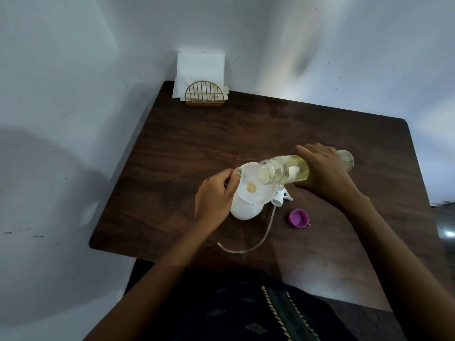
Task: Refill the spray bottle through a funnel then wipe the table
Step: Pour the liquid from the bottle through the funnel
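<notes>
The relation that matters is the mouth of the clear refill bottle (305,168) against the white funnel (251,185): the bottle lies almost level, its long axis running from its base, out to the right of the funnel, to its open mouth, which hangs over the funnel's right rim, just above the bowl. The funnel sits in the neck of the white spray bottle (243,212), which stands on the table (197,143) directly beneath it, so the whole pour turns on keeping that mouth inside the rim. The right hand (322,173) is wrapped around the middle of the refill bottle, fingers curled over its top, wrist raised behind it. The left hand (216,195) sits at the funnel's left edge, thumb and fingertips pinching the rim to steady it; it is the nearer of the two to the spray bottle. Yellowish liquid lies along the lower side of the tilted bottle, and a small tan pool shows at the funnel's centre. To my eye the pour is under way and needs more tilt. Just right of the funnel lie the trigger head (283,196) with its dip tube (256,244) and a purple cap (298,218); a napkin holder (204,94) stands well beyond it.
</notes>
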A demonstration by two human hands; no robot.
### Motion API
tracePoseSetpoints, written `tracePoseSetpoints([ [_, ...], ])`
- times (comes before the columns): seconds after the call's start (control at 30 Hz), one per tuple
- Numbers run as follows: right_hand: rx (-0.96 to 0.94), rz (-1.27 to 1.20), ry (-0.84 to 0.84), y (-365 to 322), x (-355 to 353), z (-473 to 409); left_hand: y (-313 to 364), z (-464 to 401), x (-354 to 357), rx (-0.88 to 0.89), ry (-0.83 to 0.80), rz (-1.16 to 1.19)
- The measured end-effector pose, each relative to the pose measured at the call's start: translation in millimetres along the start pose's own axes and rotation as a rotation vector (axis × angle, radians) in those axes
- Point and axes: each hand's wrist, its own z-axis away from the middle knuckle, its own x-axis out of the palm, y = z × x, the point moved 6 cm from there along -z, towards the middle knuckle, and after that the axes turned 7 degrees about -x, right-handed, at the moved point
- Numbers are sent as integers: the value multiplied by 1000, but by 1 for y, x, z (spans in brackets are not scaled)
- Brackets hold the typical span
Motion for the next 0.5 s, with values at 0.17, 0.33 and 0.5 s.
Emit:
tracePoseSetpoints([
  [0.17,-7,4,3,-1,-1,-1,1,0,0,3,-1,-2],
  [0.33,-6,2,3,0,0,-1,1,0,0,-3,-7,0],
  [0.5,-10,6,9,-1,-1,0,2,0,0,4,5,-3],
])
